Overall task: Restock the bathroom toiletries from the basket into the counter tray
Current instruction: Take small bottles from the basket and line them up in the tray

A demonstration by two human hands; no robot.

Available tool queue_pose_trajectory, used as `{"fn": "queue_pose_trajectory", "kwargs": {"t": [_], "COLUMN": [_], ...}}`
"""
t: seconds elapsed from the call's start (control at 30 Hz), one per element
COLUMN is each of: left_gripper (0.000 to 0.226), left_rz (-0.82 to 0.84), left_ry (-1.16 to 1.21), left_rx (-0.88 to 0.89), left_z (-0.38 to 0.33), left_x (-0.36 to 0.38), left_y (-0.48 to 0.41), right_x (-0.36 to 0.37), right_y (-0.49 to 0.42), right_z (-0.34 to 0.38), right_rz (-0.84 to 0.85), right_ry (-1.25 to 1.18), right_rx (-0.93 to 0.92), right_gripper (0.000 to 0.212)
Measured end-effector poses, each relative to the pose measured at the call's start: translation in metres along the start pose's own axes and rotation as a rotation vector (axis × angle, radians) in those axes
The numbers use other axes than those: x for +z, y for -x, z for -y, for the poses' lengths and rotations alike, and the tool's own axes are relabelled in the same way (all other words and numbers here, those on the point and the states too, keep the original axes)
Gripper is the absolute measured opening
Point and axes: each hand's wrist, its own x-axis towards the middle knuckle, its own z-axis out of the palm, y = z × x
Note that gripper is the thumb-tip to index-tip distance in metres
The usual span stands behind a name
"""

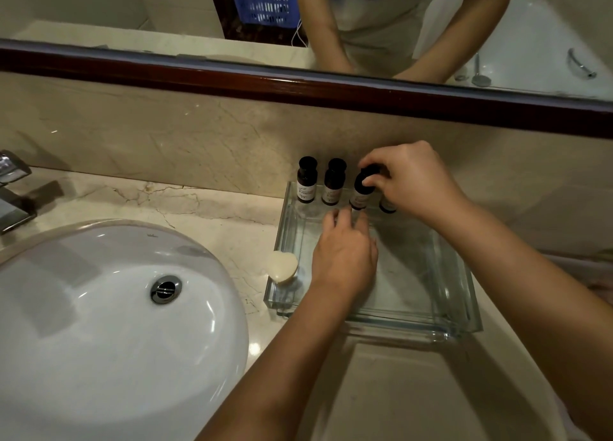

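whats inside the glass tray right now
Four dark bottles stand along the glass tray's back edge; the right hand grips the third bottle and hides most of the fourth. The left hand covers some floor.

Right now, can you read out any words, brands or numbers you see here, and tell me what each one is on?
No text is readable.
First bottle: pale label, print too small.
Second bottle: label blurred.
Third bottle: label partly hidden by the hands.
Sink: tiny mark near the back rim, illegible.
Soap: no lettering visible.

small bottles (306,188) with pale labels, print too small to read
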Motion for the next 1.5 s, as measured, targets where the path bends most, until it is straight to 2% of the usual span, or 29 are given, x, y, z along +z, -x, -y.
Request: {"fn": "queue_pose_trajectory", "kwargs": {"t": [0.73, 0.83, 0.93, 1.07, 1.2, 1.3, 1.5], "left_gripper": [0.045, 0.045, 0.045, 0.043, 0.042, 0.042, 0.044], "left_rz": [-0.024, -0.032, -0.025, -0.049, -0.042, -0.024, -0.039], "left_ry": [-0.041, -0.035, -0.017, 0.009, 0.035, 0.017, -0.022], "left_rx": [-0.006, -0.006, -0.015, -0.004, 0.084, 0.133, 0.18], "left_z": [-0.002, -0.002, 0.0, -0.003, -0.01, -0.017, -0.023], "left_x": [0.001, 0.0, 0.0, 0.0, 0.006, 0.011, 0.018], "left_y": [-0.004, -0.001, 0.003, 0.009, 0.009, 0.004, -0.007], "right_x": [0.0, -0.006, -0.016, -0.014, 0.015, 0.032, 0.044], "right_y": [0.002, 0.009, 0.022, 0.043, 0.046, 0.036, 0.02], "right_z": [-0.006, -0.007, -0.015, -0.033, -0.052, -0.057, -0.059], "right_rz": [-0.007, -0.063, -0.2, -0.303, -0.099, 0.017, -0.004], "right_ry": [-0.024, -0.04, -0.111, -0.22, -0.356, -0.417, -0.406], "right_rx": [-0.022, -0.014, 0.042, 0.233, 0.404, 0.411, 0.371], "right_gripper": [0.037, 0.041, 0.036, 0.028, 0.046, 0.055, 0.057]}}
